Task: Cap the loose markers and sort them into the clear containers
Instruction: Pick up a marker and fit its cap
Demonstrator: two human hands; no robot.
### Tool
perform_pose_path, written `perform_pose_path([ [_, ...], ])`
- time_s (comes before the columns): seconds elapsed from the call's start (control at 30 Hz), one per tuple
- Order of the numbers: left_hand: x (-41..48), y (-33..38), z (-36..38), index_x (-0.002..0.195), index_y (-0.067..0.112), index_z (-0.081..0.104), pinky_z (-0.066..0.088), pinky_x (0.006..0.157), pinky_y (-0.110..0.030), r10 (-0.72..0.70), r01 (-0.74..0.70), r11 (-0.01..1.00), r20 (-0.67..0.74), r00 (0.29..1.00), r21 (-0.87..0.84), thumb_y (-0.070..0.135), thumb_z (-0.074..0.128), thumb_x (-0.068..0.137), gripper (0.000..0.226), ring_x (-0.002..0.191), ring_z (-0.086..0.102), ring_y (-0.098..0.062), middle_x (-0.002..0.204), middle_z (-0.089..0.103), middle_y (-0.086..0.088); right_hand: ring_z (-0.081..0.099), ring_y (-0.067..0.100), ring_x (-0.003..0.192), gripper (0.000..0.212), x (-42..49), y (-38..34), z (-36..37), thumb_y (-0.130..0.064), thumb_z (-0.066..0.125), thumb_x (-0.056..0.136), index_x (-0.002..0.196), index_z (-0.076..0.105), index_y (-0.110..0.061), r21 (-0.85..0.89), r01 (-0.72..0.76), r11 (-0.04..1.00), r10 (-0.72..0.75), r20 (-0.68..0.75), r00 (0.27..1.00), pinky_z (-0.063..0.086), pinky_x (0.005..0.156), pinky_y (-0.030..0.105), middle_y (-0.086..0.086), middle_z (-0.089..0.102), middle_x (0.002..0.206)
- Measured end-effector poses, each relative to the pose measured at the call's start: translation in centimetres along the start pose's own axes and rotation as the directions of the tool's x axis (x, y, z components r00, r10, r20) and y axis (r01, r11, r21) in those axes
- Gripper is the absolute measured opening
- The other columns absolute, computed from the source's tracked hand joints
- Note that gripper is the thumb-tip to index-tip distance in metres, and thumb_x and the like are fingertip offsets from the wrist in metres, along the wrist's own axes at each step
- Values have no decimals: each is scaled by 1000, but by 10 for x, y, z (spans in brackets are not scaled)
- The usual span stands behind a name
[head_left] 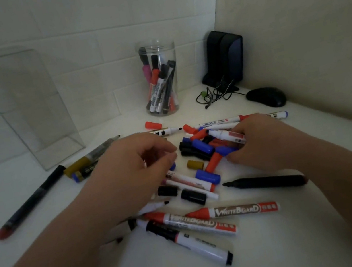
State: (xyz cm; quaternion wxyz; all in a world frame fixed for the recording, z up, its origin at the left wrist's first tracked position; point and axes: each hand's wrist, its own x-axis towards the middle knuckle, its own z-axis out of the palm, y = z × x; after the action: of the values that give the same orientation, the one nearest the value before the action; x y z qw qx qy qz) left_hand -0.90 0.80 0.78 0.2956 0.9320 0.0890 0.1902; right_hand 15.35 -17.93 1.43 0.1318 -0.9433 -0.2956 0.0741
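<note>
Smooth white bench (284, 243), matte, in a corner of a white brick-pattern wall. Loose pile of plastic markers (197, 153) at the middle of the bench, between both hands: cylindrical barrels, mostly white with printed labels, plus short stubby caps in blue, black and red.

Right hand (263, 141) grips an uncapped white marker (224, 135) over the pile, fingers (249, 126) curled round its barrel, its tip pointing left. The barrel's rear end is hidden in the palm.

Left hand (126, 165) hovers at the pile's left edge. Its fingers curl inward, thumb near the forefinger; cannot tell if they pinch anything, since the palm side is dark and blurred.

Two red "WHITEBOARD" markers (233, 211) lie near the front, uncapped, with conical red tips. A black uncapped marker (266, 182) lies right of them. A gold cap (195, 164) and a blue cap (208, 176) lie apart from each other.

Round clear jar (155, 49) at the back, ridged rim, holds capped markers standing at slants. Clear rectangular container (23, 101) to the left, its thin walls faint and its top edge hard to trace. Several markers run under the left forearm, ends cut off.

Black speaker (225, 56), tangled cable (217, 92) and glossy black mouse (266, 97) sit in the back right corner.
</note>
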Motion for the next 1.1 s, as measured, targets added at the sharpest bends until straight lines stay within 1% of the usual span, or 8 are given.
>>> perform_pose_path([
  [0.13,2,2,-1,99,37,72,55,74,-23,-153,119,963,-127,980,-241,30,68,91,11,81,69,-3,87,74,14,53,11,62,19,-11,0,-16,-38,75,83,84,65,-22,66,34,997,-21,-192,981,34,52,22,1,62,75],
  [0.3,-2,20,7,118,33,65,63,71,-35,-204,248,775,143,969,-581,43,63,78,41,79,74,-17,94,76,4,58,14,54,11,-35,-24,-8,-30,78,78,83,69,-25,436,299,849,-204,-252,946,47,49,15,1,66,68],
  [0.43,-5,23,14,100,16,77,62,77,-38,-200,308,623,235,951,-719,30,67,79,27,82,75,-28,91,78,-10,55,14,48,17,-44,-42,4,-34,76,74,82,70,-21,455,455,766,-377,-255,890,45,45,15,2,65,65],
  [0.57,-1,17,13,99,2,74,62,70,-31,-268,311,348,224,937,-885,18,64,81,26,78,74,-26,92,76,-19,50,9,44,31,-40,-40,0,-49,69,71,95,65,-31,623,350,699,-309,-178,934,42,42,13,2,67,70],
  [0.63,3,17,10,101,-1,73,60,65,-26,-317,247,163,187,930,-955,12,63,81,25,73,74,-22,91,75,-21,44,8,42,26,-38,-35,-4,-52,57,79,95,64,-34,767,210,606,-305,-20,952,35,39,16,4,64,67],
  [0.7,4,15,8,112,-2,68,60,67,-27,-339,198,70,164,926,-978,9,60,86,30,77,74,-22,97,75,-21,44,11,49,18,-36,-30,-5,-46,52,89,91,66,-36,760,201,618,-336,23,942,34,42,17,4,60,66],
  [0.9,4,14,5,119,1,66,62,76,-30,-327,169,73,136,935,-983,11,60,81,39,85,74,-23,106,74,-19,40,13,47,19,-34,-25,-6,-44,53,90,84,66,-31,683,315,659,-335,-109,936,34,45,24,-1,53,55],
  [1.1,1,11,10,112,7,72,60,80,-28,-268,189,309,105,958,-932,15,64,81,33,90,74,-23,103,76,-16,45,5,46,20,-36,-28,-8,-41,57,90,74,67,-33,582,371,723,-320,-194,927,39,47,23,-1,63,61],
])
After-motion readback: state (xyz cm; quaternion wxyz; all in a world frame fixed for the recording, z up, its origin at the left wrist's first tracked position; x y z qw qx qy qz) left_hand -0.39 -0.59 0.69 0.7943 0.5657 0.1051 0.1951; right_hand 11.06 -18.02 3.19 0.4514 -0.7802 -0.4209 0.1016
